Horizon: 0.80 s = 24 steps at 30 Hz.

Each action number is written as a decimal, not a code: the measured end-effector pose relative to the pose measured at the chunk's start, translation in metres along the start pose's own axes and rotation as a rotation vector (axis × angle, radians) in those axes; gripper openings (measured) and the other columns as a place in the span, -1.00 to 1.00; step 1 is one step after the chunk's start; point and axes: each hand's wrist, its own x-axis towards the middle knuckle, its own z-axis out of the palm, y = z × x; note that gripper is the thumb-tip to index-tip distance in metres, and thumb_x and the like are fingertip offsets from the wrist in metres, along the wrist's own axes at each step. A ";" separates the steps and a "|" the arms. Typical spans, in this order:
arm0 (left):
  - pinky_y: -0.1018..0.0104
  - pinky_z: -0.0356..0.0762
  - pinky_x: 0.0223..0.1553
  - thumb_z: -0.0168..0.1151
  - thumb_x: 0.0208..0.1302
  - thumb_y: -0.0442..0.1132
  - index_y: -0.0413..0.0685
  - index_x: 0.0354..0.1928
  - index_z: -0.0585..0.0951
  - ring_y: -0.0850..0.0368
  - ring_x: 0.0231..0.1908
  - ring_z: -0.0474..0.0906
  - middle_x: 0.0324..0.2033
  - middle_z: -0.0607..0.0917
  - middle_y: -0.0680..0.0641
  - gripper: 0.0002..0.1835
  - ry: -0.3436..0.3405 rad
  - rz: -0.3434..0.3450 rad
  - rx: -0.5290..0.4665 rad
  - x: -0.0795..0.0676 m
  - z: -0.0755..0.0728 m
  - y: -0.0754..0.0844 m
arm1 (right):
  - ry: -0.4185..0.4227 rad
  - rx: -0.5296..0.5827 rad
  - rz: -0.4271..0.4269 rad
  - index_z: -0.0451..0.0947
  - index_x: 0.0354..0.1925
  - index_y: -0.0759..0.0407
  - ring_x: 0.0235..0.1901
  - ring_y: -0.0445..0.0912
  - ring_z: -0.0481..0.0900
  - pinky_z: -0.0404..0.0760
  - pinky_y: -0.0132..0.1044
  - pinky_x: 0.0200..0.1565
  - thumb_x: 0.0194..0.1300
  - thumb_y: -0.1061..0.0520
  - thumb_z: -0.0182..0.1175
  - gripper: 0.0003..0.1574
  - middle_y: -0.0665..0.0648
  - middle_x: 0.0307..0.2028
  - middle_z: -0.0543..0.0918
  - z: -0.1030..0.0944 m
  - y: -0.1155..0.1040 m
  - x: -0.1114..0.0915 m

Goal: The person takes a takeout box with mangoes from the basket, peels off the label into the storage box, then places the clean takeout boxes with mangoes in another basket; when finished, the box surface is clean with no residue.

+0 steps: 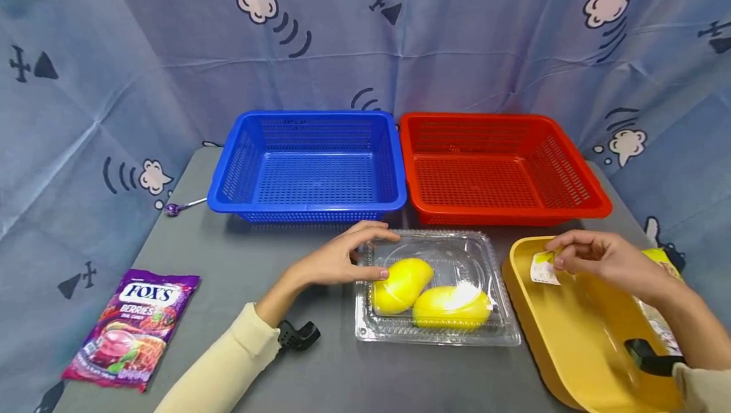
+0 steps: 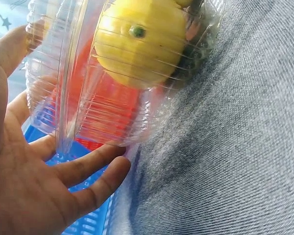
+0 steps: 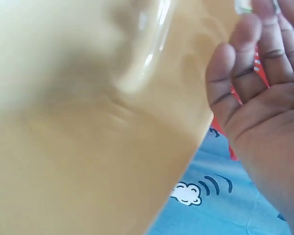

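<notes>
A clear plastic clamshell box (image 1: 434, 332) with two yellow mango-shaped fruits (image 1: 452, 306) inside lies in the middle of the grey table. My left hand (image 1: 337, 259) rests at the box's left side, thumb over the lid and fingers spread along the far left corner. In the left wrist view, those loose fingers (image 2: 95, 164) lie against the ribbed plastic wall. My right hand (image 1: 613, 264) pinches a small white-and-yellow packet (image 1: 545, 271) between thumb and fingers, over the far end of a yellow tray (image 1: 594, 337). Most of the packet is out of the right wrist view.
A blue basket (image 1: 308, 207) and a red basket (image 1: 508, 213) stand side by side at the back. On the left lie a purple Fox's candy bag (image 1: 134, 330) and a purple lollipop (image 1: 172, 209). Another yellow-topped bag (image 1: 662, 262) sits beyond the tray, partly hidden by the right arm.
</notes>
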 end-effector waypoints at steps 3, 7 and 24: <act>0.12 0.59 0.06 0.38 0.29 0.02 0.39 0.41 0.44 0.08 0.25 0.42 0.53 0.25 -0.05 -0.36 0.001 0.001 0.005 0.001 0.000 -0.001 | -0.035 -0.033 0.028 0.52 0.10 0.33 -0.28 -0.10 0.69 0.61 -0.37 -0.24 0.47 0.32 0.13 -0.73 0.07 -0.27 0.79 0.002 0.004 0.002; 0.13 0.59 0.05 0.39 0.28 0.01 0.39 0.41 0.44 0.09 0.26 0.41 0.52 0.26 -0.05 -0.35 0.002 0.002 0.006 0.001 0.000 -0.002 | -0.069 -0.060 0.045 0.50 0.07 0.42 -0.33 -0.11 0.65 0.52 -0.33 -0.32 0.47 0.32 0.13 -0.74 0.07 -0.32 0.78 0.005 0.009 0.003; 0.18 0.58 0.05 0.39 0.29 -0.02 0.27 0.42 0.45 0.12 0.24 0.42 0.52 0.26 -0.03 -0.34 -0.005 -0.007 0.007 0.001 0.000 -0.001 | -0.005 -0.056 -0.118 0.51 0.01 0.50 -0.47 -0.20 0.63 0.53 -0.37 -0.47 0.20 0.42 0.36 -0.59 0.07 -0.41 0.73 0.034 0.033 0.011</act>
